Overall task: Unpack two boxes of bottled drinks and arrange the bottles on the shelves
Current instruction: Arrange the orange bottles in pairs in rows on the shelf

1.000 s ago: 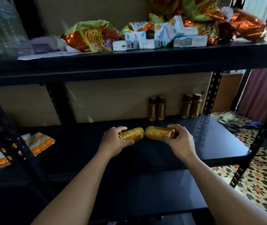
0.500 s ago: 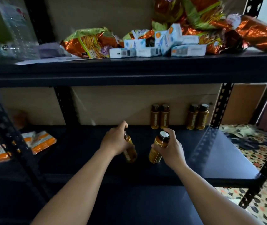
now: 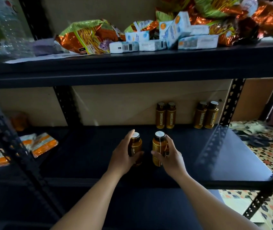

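Bottles (image 3: 156,146), golden-brown with white caps, stand upright in both hands (image 3: 124,155).

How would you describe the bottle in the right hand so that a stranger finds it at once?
Find the middle shelf under the snack bags. Near its front, two hands each grip an upright golden bottle, away from the four bottles at the back wall. The wanted bottle is in the right hand: its white cap shows whole, while the left hand partly covers its neighbour.
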`<state>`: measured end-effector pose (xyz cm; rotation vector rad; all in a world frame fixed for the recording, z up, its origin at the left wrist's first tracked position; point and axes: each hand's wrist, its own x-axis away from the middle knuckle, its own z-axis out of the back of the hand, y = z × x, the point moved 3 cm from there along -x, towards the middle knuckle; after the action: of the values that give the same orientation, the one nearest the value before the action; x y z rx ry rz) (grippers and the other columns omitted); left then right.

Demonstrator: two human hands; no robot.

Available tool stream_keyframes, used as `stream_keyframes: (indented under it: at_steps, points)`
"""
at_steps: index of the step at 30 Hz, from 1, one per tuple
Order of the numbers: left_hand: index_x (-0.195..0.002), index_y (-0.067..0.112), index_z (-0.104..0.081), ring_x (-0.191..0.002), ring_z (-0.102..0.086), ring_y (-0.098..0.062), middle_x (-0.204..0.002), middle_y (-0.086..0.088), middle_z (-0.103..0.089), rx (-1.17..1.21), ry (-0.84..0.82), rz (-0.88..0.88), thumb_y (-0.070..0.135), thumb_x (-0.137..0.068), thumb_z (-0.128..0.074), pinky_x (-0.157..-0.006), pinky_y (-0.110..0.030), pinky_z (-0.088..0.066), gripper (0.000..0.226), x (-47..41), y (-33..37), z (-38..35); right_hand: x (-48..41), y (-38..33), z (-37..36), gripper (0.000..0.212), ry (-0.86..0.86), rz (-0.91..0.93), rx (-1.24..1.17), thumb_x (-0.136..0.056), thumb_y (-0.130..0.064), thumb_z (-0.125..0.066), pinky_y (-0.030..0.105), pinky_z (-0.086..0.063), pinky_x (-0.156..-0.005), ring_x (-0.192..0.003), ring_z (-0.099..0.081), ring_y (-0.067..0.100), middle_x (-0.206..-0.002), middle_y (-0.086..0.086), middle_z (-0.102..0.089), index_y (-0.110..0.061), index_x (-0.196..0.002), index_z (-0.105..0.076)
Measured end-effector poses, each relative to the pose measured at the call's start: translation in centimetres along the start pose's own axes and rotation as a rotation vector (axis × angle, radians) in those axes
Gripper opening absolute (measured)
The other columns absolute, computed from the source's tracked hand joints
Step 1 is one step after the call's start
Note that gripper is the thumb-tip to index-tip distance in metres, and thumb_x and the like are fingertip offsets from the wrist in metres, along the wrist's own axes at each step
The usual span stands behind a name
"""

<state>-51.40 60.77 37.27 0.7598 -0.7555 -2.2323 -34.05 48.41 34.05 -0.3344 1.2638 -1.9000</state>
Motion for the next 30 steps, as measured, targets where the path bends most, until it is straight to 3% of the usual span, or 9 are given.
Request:
stream_keyframes:
  at_steps: [3,8,12,16,19,22,27,30]
  points:
    - [-0.154,0.054,-0.008,-0.140,-0.042,-0.008,-0.157,0.013,-0.040,0.088,0.000,0.045,0.047,-0.082,-0.079,-0.115,-0.036,-0.039,0.102,0.3,-0.3,-0.3,0.0,0.4,-0.3,0.085,-0.026,-0.026,-0.041,-0.084,-0.056,-0.077,0.042,-0.053,-0.100,-0.119,-0.061,0.013,-0.130,-0.016,-0.062,-0.054,-0.150,-0.025]
    - [-0.155,0.053,-0.005,-0.123,-0.051,0.003,-0.144,0.023,-0.048,0.173,-0.012,0.089,0.040,-0.085,-0.080,-0.100,-0.021,-0.041,0.104,1.4,-1.0,-1.2,0.1,0.5,-0.8,0.084,0.003,-0.029,-0.060,-0.083,-0.057,-0.077,0.043,-0.054,-0.100,-0.118,-0.061,0.012,-0.129,-0.017,-0.062,-0.055,-0.149,-0.026]
    - [-0.158,0.047,-0.003,-0.136,-0.047,-0.008,-0.153,0.015,-0.044,0.206,-0.066,0.136,0.033,-0.086,-0.079,-0.103,-0.023,-0.039,0.106,2.4,-2.4,-2.2,0.8,1.5,-0.9,0.086,-0.070,-0.019,-0.060,-0.087,-0.047,-0.077,0.036,-0.052,-0.101,-0.120,-0.061,0.009,-0.134,-0.015,-0.062,-0.053,-0.153,-0.022]
    - [-0.159,0.044,-0.003,-0.138,-0.045,-0.009,-0.155,0.011,-0.043,0.215,-0.071,0.152,0.031,-0.086,-0.079,-0.105,-0.023,-0.037,0.107,2.3,-2.9,-2.5,0.8,2.4,-0.8,0.090,-0.101,-0.029,-0.095,-0.090,-0.026,-0.076,0.030,-0.051,-0.098,-0.122,-0.061,0.008,-0.133,-0.018,-0.061,-0.054,-0.154,-0.019]
    - [-0.159,0.046,-0.003,-0.138,-0.047,-0.011,-0.154,0.012,-0.045,0.213,-0.057,0.155,0.033,-0.085,-0.080,-0.105,-0.025,-0.040,0.107,2.2,-3.2,-2.7,0.7,2.6,-0.7,0.091,-0.099,-0.028,-0.096,-0.090,-0.021,-0.075,0.031,-0.051,-0.100,-0.123,-0.061,0.005,-0.133,-0.020,-0.062,-0.055,-0.153,-0.019]
    - [-0.159,0.045,-0.004,-0.137,-0.049,-0.012,-0.153,0.011,-0.046,0.196,-0.051,0.150,0.037,-0.085,-0.079,-0.105,-0.026,-0.041,0.105,2.1,-3.4,-2.9,0.6,2.7,-0.8,0.092,-0.104,-0.030,-0.075,-0.088,-0.027,-0.079,0.033,-0.049,-0.104,-0.120,-0.060,0.001,-0.131,-0.021,-0.062,-0.054,-0.153,-0.020]
    - [-0.159,0.043,-0.005,-0.134,-0.052,-0.014,-0.152,0.009,-0.049,0.186,-0.052,0.143,0.040,-0.085,-0.078,-0.100,-0.024,-0.042,0.104,2.1,-3.5,-3.0,0.1,2.2,-1.6,0.104,-0.046,-0.053,0.014,-0.070,-0.056,-0.086,0.043,-0.051,-0.101,-0.122,-0.058,0.014,-0.135,-0.009,-0.057,-0.052,-0.150,-0.020]
    - [-0.159,0.043,-0.003,-0.135,-0.051,-0.014,-0.153,0.009,-0.047,0.187,-0.055,0.149,0.040,-0.086,-0.078,-0.100,-0.025,-0.042,0.104,2.1,-3.5,-2.9,0.3,2.0,-1.7,0.111,-0.055,-0.036,0.020,-0.068,-0.062,-0.086,0.039,-0.050,-0.098,-0.119,-0.056,0.010,-0.133,-0.013,-0.055,-0.050,-0.154,-0.016]
